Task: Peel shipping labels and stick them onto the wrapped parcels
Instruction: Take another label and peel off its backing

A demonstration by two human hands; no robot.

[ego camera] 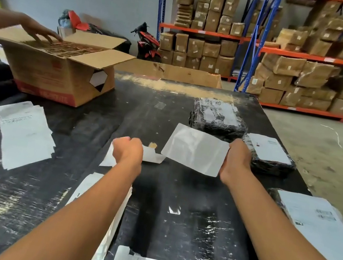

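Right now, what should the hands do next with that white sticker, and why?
Probably the right hand should carry the peeled label to the far wrapped parcel and lay it flat. The label looks free of the backing paper that the left hand grips, and the nearer parcel already wears one.

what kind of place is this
Likely a warehouse packing area: racks stacked with boxes, wrapped parcels on a table, and labels being handled.

Behind your black worktable stands a grey wall; beyond the table to the right, orange-and-blue racks hold brown cartons, and a concrete floor lies beside it.
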